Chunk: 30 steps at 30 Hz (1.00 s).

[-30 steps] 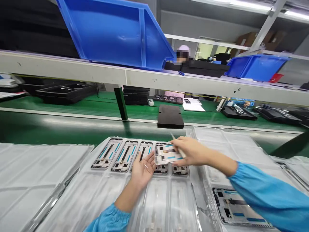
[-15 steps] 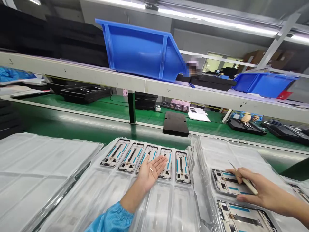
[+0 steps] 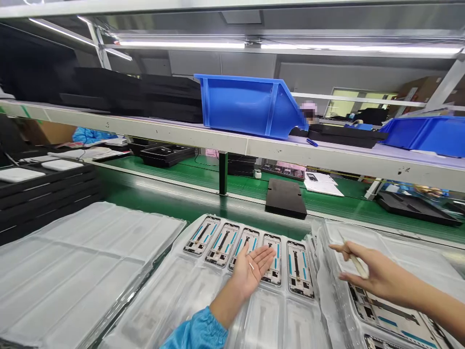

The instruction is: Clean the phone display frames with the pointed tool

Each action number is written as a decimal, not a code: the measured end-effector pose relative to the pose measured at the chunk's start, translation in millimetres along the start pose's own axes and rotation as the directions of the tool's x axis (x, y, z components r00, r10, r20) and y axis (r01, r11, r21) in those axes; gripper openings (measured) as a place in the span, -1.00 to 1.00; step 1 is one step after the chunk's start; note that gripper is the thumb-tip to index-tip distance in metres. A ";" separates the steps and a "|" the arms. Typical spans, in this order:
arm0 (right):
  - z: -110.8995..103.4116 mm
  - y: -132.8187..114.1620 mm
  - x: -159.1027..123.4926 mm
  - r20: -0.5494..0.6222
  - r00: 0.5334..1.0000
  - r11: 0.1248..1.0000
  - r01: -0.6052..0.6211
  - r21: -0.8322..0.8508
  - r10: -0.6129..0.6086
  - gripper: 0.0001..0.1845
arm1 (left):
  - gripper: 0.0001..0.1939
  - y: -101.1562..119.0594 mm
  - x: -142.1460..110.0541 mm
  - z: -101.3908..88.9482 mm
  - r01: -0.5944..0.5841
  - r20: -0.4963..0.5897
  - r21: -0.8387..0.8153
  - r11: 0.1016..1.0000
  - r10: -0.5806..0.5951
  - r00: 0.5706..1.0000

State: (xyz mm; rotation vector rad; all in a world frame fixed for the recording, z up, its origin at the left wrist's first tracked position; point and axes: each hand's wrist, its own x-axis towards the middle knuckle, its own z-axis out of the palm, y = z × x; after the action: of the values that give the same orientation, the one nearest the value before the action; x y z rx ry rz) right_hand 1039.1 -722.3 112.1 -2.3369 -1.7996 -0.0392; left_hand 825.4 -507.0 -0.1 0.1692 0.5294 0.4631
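Observation:
My left hand [image 3: 250, 271] lies palm up with its fingers stretched out over a row of phone mid-frames [image 3: 300, 269]. On its palm rests a small white sliver [image 3: 251, 265]. The frames sit in the far pockets of a clear plastic tray [image 3: 261, 315]; each shows a dark flex strip and blue strips. To the right, my right hand [image 3: 370, 271] grips pale tweezers [image 3: 359, 266] with their tip pointing away; the tip is blurred. Just below it, another phone mid-frame [image 3: 388, 312] lies in the right-hand stack of trays [image 3: 337, 286], partly hidden by my forearm.
Plastic trays [image 3: 90, 261] are stacked at the left, beside black trays [image 3: 47, 194]. Beyond runs a green conveyor [image 3: 174, 169] with a black foam block [image 3: 286, 198]. Above it, a shelf carries a blue bin [image 3: 247, 106]. A co-worker's hands [image 3: 432, 190] show at the far right.
The view has tilted up and turned left. My right hand has shifted away from me off the upper right-hand mid-frame, still holding the tweezers. My left hand keeps its pose.

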 end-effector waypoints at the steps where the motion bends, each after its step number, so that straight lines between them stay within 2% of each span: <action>1: 5.8 -8.1 17.2 0.057 0.997 0.999 0.045 0.026 -0.046 -0.78 | -0.35 -0.2 0.8 -0.7 0.000 0.004 -0.001 1.000 0.000 1.000; 3: 20.3 -22.1 51.5 0.159 0.984 0.997 0.082 -0.003 -0.080 -0.91 | -0.38 -0.9 2.9 -2.2 0.002 0.004 0.004 1.000 -0.002 1.000; 4: 28.9 -27.2 67.0 0.179 0.981 0.996 0.081 -0.026 -0.075 -0.90 | -0.41 -1.3 4.1 -2.9 0.003 -0.002 0.012 1.000 -0.003 1.000; 6: 47.4 -33.3 91.7 0.192 0.980 0.996 0.069 -0.060 -0.056 -0.81 | -0.46 -2.3 6.3 -4.2 0.006 -0.016 0.029 1.000 -0.006 1.000; 9: 72.9 -35.8 111.0 0.183 0.982 0.996 0.051 -0.071 -0.037 -0.69 | -0.51 -3.2 8.6 -6.2 0.003 -0.024 0.030 1.000 -0.003 1.000; 14: 94.6 -30.6 115.8 0.177 0.983 0.997 0.048 -0.057 -0.038 -0.65 | -0.52 -3.7 10.6 -9.5 0.027 -0.022 0.020 0.999 -0.026 0.999; 24: 99.8 -22.7 118.6 0.232 0.973 1.000 0.003 0.019 -0.007 -0.76 | -0.55 -3.5 10.2 -8.0 0.024 -0.019 0.040 0.999 -0.024 1.000; 30: 107.3 -21.0 119.8 0.199 0.980 0.999 -0.010 0.034 0.003 -0.75 | -0.56 -5.2 13.3 -13.0 0.012 -0.009 0.053 0.999 -0.012 1.000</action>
State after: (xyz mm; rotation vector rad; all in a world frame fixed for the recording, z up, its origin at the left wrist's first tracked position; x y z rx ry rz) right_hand 1040.1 -584.8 26.1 -2.3965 -1.8635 0.2328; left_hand 830.7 -504.9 -18.5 0.2148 0.5509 0.4383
